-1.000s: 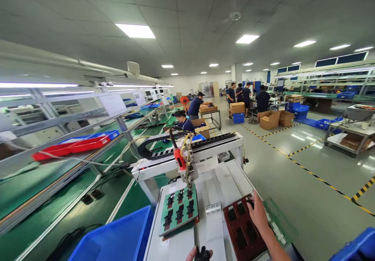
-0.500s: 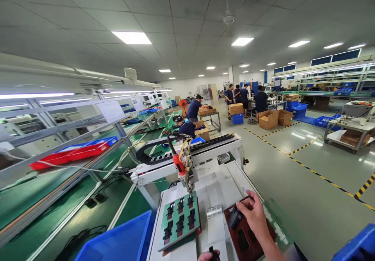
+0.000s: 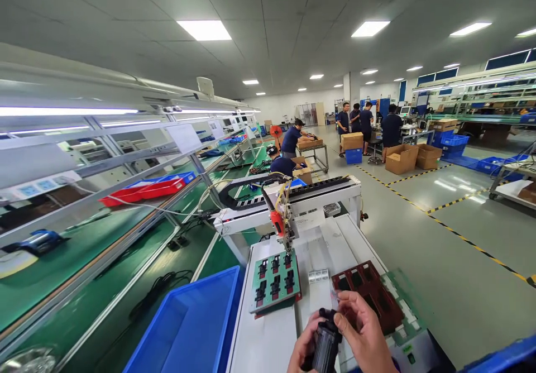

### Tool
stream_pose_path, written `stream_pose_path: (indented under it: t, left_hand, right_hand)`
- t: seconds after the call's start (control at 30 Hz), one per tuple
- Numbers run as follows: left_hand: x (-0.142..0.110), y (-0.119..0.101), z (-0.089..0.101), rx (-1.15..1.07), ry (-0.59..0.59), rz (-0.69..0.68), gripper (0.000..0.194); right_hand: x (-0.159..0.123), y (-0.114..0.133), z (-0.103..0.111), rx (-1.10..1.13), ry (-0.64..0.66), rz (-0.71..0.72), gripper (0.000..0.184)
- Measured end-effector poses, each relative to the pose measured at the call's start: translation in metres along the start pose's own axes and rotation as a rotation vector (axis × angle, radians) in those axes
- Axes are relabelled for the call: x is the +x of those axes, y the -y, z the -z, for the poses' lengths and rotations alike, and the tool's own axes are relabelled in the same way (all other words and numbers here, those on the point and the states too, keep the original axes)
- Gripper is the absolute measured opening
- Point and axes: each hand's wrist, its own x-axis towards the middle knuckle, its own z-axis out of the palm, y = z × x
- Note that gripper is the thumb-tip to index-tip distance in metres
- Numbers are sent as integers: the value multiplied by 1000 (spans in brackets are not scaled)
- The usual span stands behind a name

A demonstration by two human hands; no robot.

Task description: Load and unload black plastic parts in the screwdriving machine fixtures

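My left hand (image 3: 305, 344) is closed around a black ribbed plastic housing (image 3: 325, 346) at the front of the machine bed. My right hand (image 3: 365, 334) meets it from the right, thumb and fingers gripping the top end, where a small black piece (image 3: 327, 314) sits. A small clear sliver shows by the right fingertips; its kind is unclear. Just beyond that hand lies a brown-red fixture plate (image 3: 391, 301) with cut-out pockets. To the left, a green fixture plate (image 3: 271, 301) carries several black parts beneath the red-bodied screwdriver head (image 3: 277, 223).
A blue bin (image 3: 196, 328) stands left of the white machine bed (image 3: 262, 339). The gantry beam (image 3: 335, 190) crosses behind, with a tray of screws (image 3: 332, 209) near it. A silver label strip (image 3: 318, 276) lies between the plates. Co-workers (image 3: 288, 138) work farther back among cartons.
My right hand has left the brown-red plate and come toward me. My left hand has risen into view, and both now meet on the black housing. The camera view has swung left and down.
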Motion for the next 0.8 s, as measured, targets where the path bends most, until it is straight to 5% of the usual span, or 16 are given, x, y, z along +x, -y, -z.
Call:
stream_pose_path:
  t: [0.1, 0.2, 0.43, 0.8]
  left_hand:
    - [2, 2, 0, 134, -115, -157, 79]
    - [4, -1, 0, 294, -185, -263, 69]
    - [-1, -9, -5, 387, -229, -236, 66]
    - [-5, -9, 4, 448, -144, -213, 61]
  right_hand:
    - [-7, 7, 1, -82, -46, 57, 37]
    - [-14, 18, -1, -76, 72, -76, 44]
    - [-15, 19, -4, -191, 243, -158, 41]
    - [-15, 24, -5, -299, 250, -150, 30]
